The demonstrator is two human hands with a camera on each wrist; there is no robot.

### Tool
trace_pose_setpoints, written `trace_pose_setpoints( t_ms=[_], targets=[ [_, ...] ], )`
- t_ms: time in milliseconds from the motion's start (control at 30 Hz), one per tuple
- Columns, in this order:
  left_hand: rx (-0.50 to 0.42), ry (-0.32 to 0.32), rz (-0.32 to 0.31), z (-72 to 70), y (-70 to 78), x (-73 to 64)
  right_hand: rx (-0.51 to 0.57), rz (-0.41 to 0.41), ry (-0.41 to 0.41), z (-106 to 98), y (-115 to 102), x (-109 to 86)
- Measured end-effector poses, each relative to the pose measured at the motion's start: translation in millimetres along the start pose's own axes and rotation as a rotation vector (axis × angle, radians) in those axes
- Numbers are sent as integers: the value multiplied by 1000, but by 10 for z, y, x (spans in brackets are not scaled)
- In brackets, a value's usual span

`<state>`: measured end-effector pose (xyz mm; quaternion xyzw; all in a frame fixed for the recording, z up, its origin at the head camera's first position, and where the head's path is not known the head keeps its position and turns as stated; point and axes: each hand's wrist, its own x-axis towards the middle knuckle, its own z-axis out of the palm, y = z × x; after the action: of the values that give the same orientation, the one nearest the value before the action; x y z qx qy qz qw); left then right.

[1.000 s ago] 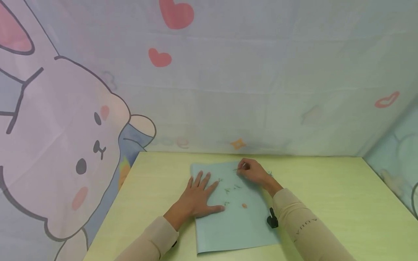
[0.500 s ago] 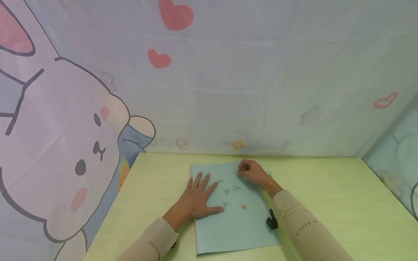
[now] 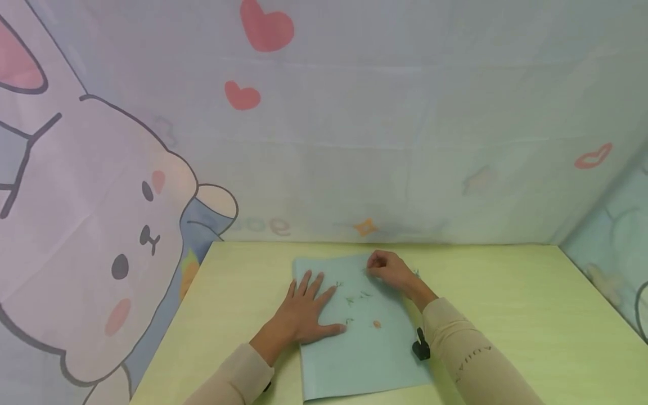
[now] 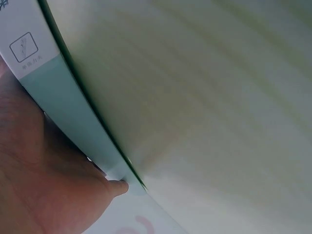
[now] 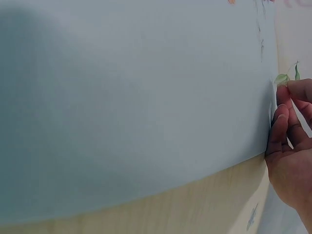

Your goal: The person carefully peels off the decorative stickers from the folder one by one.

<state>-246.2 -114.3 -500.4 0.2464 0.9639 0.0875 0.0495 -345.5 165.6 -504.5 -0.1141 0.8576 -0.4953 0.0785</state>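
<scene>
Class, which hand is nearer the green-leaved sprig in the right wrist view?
Right: the right hand pinches the sprig. The left hand is to its left, spread on the blue cover.

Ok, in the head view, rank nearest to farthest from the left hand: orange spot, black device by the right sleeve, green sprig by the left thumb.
1. Green sprig: beside the left hand's thumb tip.
2. Orange spot: farther right on the blue-green sheet.
3. Black device: farthest right, beside the right sleeve.
</scene>
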Motion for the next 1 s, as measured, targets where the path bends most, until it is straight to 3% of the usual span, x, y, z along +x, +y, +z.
trace_pose_setpoints(
  t_ms=[267,767,1000],
  targets=[
    [-39,0,3,39,-13,-40,10,2,-3,63,39,-37],
    [-21,-12,4,161,-63,12,19,-14,27,89,122,-82],
    [-62,-11,13,151,-73,4,26,-4,28,91,126,-103]
  ],
)
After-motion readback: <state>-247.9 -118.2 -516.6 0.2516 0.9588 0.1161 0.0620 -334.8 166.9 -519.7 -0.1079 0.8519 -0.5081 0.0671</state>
